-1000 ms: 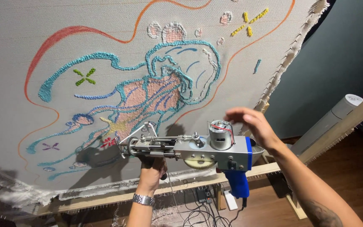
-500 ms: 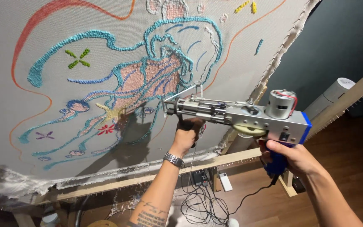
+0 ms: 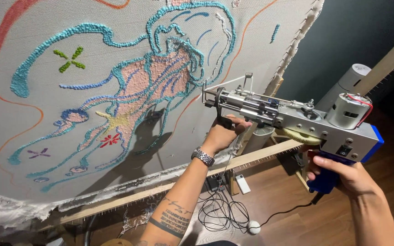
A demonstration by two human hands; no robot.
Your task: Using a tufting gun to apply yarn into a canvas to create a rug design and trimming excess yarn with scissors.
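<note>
Stretched grey cloth [image 3: 46,27] fills 10 o'clock. Left hand [image 3: 223,133] wraps tufting gun [image 3: 292,120] front handle; right hand [image 3: 343,175] grips blue handle [image 3: 323,180]. Judgement: keep needle square to cloth.

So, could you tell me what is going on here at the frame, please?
A person holds a tufting gun in both hands: the right hand grips its blue rear handle, and the left hand grips the front handle under the barrel. The needle end points at a stretched cloth on a wooden frame, close to it; contact is unclear. The cloth carries a partly tufted jellyfish-like design in teal and pink yarn. Cables lie on the floor below.
</note>
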